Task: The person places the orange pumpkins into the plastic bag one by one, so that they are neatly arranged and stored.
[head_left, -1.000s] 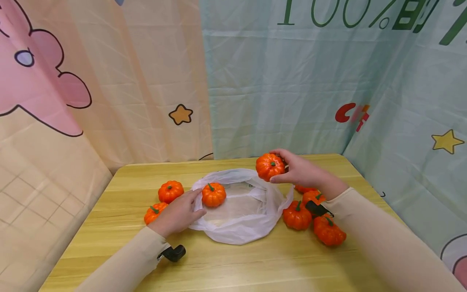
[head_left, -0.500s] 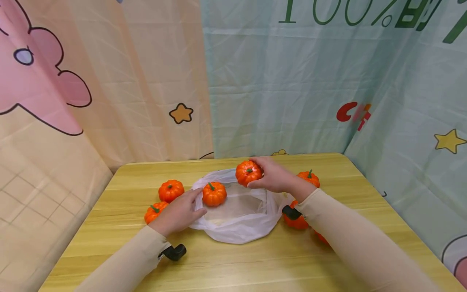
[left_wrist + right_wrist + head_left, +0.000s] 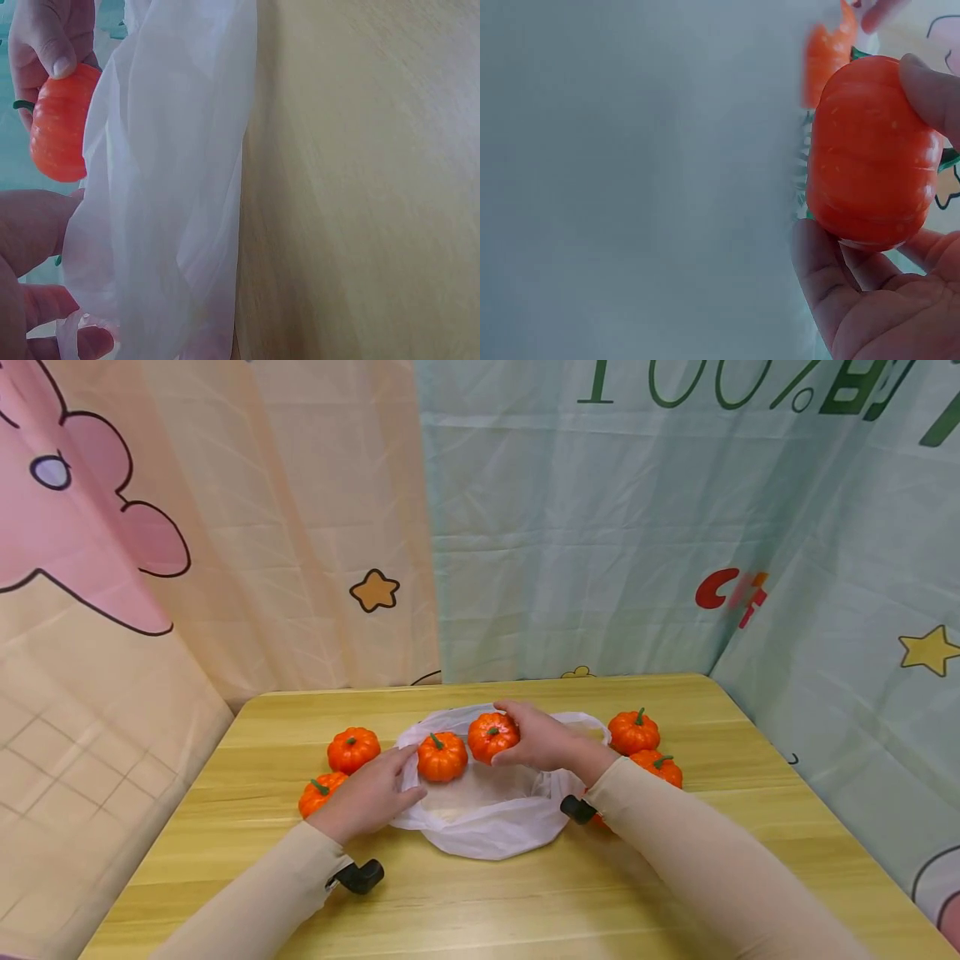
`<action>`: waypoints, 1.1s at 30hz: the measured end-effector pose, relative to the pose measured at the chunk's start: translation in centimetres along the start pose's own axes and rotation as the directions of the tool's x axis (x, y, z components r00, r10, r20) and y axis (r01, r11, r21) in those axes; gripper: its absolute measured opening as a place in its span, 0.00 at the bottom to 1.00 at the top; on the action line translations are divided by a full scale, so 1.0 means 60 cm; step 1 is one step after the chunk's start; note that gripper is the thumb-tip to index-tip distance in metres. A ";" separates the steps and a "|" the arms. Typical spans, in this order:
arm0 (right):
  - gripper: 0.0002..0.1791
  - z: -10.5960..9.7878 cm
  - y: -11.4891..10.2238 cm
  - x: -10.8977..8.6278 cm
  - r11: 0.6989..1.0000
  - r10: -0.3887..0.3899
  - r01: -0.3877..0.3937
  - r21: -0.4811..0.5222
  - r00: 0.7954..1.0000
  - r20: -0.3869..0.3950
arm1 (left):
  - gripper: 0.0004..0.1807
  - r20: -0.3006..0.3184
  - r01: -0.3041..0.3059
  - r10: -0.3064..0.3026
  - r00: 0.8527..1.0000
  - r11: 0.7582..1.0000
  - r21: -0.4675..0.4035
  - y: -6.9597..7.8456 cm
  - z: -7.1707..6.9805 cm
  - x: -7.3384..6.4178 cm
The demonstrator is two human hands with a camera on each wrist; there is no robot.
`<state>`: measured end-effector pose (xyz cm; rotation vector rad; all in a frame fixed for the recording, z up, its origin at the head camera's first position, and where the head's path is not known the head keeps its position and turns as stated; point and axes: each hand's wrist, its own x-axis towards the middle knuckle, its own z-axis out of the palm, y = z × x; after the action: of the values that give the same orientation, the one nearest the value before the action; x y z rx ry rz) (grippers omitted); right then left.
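Note:
A white plastic bag [image 3: 491,839] lies on the table with its mouth spread wide. Just inside its left rim sits an orange toy pumpkin [image 3: 442,757] with a green stem. My left hand [image 3: 371,797] holds the bag's left edge, the thin film passing between thumb and fingers [image 3: 49,304] in the left wrist view. Over the bag's mouth, my right hand [image 3: 543,739] grips a second toy pumpkin [image 3: 492,737] between thumb and fingers. That pumpkin [image 3: 874,154] fills the grasp in the right wrist view. The bag's bottom is partly hidden by both pumpkins.
Left of the bag lie two more pumpkins, a rear one [image 3: 353,749] and a nearer one [image 3: 321,793] partly behind the left hand. Several pumpkins [image 3: 633,731] are grouped at the right, some hidden by the right sleeve. Printed curtains [image 3: 570,568] hang behind the wooden table [image 3: 480,918].
My right hand has carried its pumpkin leftward and down, from above the bag's right rear rim to beside the pumpkin in the bag. The left hand has stayed in place.

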<state>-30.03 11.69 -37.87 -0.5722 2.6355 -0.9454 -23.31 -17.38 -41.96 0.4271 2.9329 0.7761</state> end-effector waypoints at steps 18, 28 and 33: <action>0.46 0.036 0.007 0.017 0.998 0.015 -0.017 -0.056 0.999 -0.037 | 0.43 0.006 0.013 -0.013 1.000 1.000 -0.018 0.000 0.003 0.001; 0.47 0.035 0.007 0.018 0.993 0.031 -0.034 -0.112 0.999 -0.034 | 0.42 -0.008 -0.024 0.024 1.000 1.000 0.003 0.001 0.001 0.000; 0.49 0.039 0.006 0.019 0.990 0.066 -0.071 -0.123 0.997 -0.037 | 0.42 -0.009 -0.026 0.026 1.000 1.000 0.002 -0.001 0.002 0.002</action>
<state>-30.23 10.13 -40.01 -0.4944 2.7395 -0.7815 -23.45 -17.37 -42.09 0.4635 2.9425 0.7809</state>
